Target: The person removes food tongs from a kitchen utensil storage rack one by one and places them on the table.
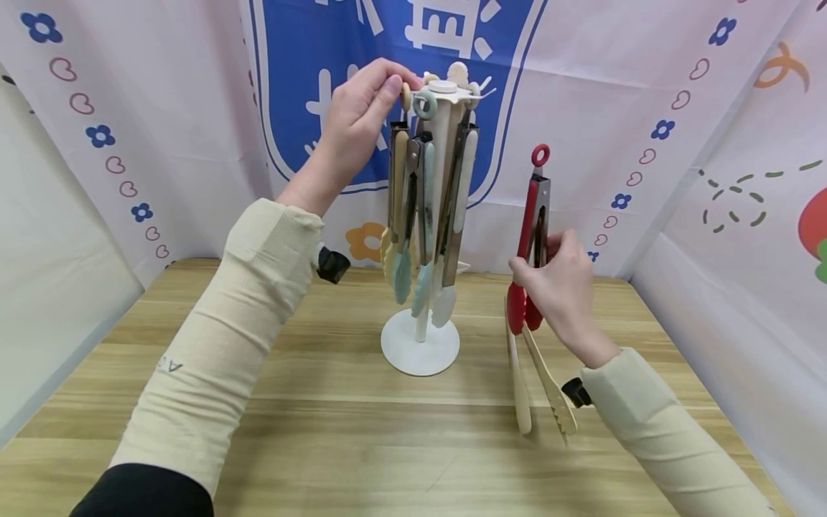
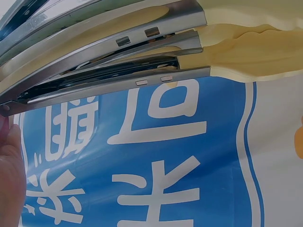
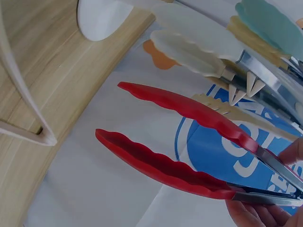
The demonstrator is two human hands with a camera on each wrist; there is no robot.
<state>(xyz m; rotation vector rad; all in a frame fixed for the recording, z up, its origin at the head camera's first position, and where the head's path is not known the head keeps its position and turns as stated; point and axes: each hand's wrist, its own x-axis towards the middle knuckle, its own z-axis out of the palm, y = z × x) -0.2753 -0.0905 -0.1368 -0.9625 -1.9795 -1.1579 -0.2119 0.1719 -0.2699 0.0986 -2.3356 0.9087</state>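
In the head view my right hand (image 1: 561, 283) grips red-tipped tongs (image 1: 531, 222) in mid-air, ring end up. The right wrist view shows the tongs' two red scalloped heads (image 3: 165, 175) spread apart. My left hand (image 1: 362, 108) holds the top edge of a white utensil rack (image 1: 444, 87), with thumb and forefinger beside the yellow tongs' ring. From the rack hang yellow tongs (image 1: 398, 179), teal tongs (image 1: 424, 179) and white tongs (image 1: 461, 187). In the left wrist view, part of my left hand (image 2: 12, 175) shows at the left edge.
Pale wooden tongs (image 1: 520, 388) lie spread on the wood-grain table (image 1: 310, 431), below the red ones. The rack's round white base (image 1: 420, 359) rests near the back of the table. A printed cloth (image 1: 594, 136) hangs behind it.
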